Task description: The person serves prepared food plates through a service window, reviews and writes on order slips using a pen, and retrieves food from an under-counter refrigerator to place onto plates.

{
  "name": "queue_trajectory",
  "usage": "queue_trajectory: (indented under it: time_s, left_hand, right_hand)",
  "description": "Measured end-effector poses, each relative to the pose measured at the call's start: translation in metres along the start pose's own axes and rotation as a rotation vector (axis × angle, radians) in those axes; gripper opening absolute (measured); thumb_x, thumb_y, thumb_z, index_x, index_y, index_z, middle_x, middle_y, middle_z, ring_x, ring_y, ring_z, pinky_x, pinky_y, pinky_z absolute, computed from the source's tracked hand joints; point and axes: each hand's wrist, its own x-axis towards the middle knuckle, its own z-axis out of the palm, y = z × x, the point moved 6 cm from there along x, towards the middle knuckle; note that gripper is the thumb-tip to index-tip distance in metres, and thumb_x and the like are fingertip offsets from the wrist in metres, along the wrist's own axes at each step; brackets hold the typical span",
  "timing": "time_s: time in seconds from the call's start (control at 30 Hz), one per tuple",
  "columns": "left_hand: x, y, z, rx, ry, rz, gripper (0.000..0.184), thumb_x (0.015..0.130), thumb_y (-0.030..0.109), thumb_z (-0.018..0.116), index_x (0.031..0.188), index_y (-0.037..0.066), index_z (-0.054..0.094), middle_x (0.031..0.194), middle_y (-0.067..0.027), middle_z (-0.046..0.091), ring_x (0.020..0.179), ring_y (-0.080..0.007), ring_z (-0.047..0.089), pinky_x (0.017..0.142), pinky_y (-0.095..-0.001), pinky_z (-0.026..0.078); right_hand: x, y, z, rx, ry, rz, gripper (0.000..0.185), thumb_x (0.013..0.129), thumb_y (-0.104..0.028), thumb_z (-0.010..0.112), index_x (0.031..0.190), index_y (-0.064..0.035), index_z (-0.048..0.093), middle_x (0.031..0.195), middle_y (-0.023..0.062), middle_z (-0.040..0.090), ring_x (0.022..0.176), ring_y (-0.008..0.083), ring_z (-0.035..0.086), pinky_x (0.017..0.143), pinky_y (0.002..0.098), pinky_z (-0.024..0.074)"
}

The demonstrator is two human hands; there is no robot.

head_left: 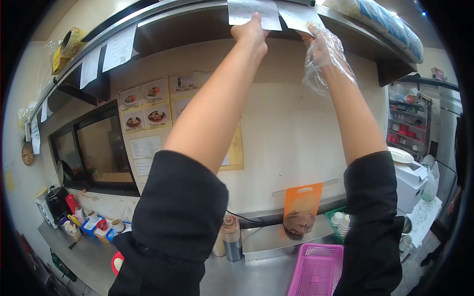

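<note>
Both arms reach up to the edge of the metal shelf (173,14) overhead. My left hand (251,35) is closed on the lower edge of a handwritten paper slip (247,11), thumb in front and fingers mostly hidden behind it. My right hand (323,48), in a loose clear plastic glove (316,74), pinches the lower corner of a second paper slip (298,17) just to the right. The upper edges of both slips meet the shelf edge, partly cut off by the top of the view.
More paper slips (118,48) hang along the shelf at left. Below, the steel counter (266,276) holds a pink basket (316,269), a sauce bottle (231,239), an orange cutting board (302,197) against the wall, and several containers (101,227). A white box-shaped appliance (410,185) stands at right.
</note>
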Motion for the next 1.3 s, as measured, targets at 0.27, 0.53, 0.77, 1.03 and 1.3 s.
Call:
queue_trajectory:
  time_s: [0.27, 0.53, 0.77, 1.03, 1.3]
  left_hand:
    - [-0.021, 0.087, -0.203, 0.224, -0.016, -0.277, 0.111, 0.074, 0.074, 0.036, 0.136, -0.008, -0.006, 0.139, -0.0312, 0.01, 0.131, -0.0404, 0.017, 0.105, -0.0468, 0.027]
    - [0.04, 0.357, -0.389, 0.617, 0.468, 0.469, 0.066, 0.076, 0.054, 0.059, 0.121, 0.007, 0.046, 0.109, -0.0154, 0.055, 0.091, -0.0245, 0.057, 0.08, -0.0418, 0.045]
    - [0.064, 0.386, -0.376, 0.667, 0.34, 0.179, 0.06, 0.076, 0.041, 0.067, 0.113, -0.002, 0.049, 0.104, -0.0122, 0.055, 0.088, -0.0266, 0.057, 0.078, -0.0394, 0.047]
    - [0.096, 0.363, -0.365, 0.606, 0.165, 0.208, 0.021, 0.08, 0.002, 0.063, 0.097, -0.003, 0.053, 0.097, -0.0108, 0.057, 0.086, -0.0213, 0.059, 0.077, -0.034, 0.053]
    - [0.062, 0.245, -0.251, 0.501, 0.078, 0.233, 0.019, 0.081, -0.002, 0.059, 0.098, -0.008, 0.052, 0.096, -0.0129, 0.057, 0.091, -0.021, 0.058, 0.084, -0.0352, 0.052]
  right_hand:
    - [-0.112, 0.042, 0.038, 0.226, 0.182, 0.612, 0.083, 0.074, -0.044, 0.067, 0.122, 0.0132, 0.032, 0.111, 0.0258, 0.046, 0.1, 0.0311, 0.051, 0.081, 0.0387, 0.0486]
    - [-0.18, 0.066, 0.27, -0.065, -0.516, 0.431, 0.067, 0.07, -0.047, 0.069, 0.105, 0.0075, 0.054, 0.088, 0.0107, 0.053, 0.079, 0.0154, 0.053, 0.078, 0.0278, 0.0447]
    - [-0.101, 0.181, 0.394, 0.27, -0.187, 0.204, 0.024, 0.076, -0.028, 0.055, 0.075, -0.0042, 0.054, 0.066, 0.0074, 0.049, 0.055, 0.0226, 0.048, 0.05, 0.0356, 0.0406]
    - [-0.131, 0.124, 0.343, 0.3, 0.302, -0.057, 0.006, 0.07, -0.004, 0.048, 0.066, -0.001, 0.052, 0.06, 0.0116, 0.048, 0.045, 0.0231, 0.047, 0.041, 0.0362, 0.0425]
    - [-0.101, 0.088, 0.215, 0.273, 0.265, 0.084, 0.014, 0.08, 0.0, 0.053, 0.091, 0.0091, 0.056, 0.087, 0.0153, 0.06, 0.073, 0.022, 0.063, 0.066, 0.0268, 0.0552]
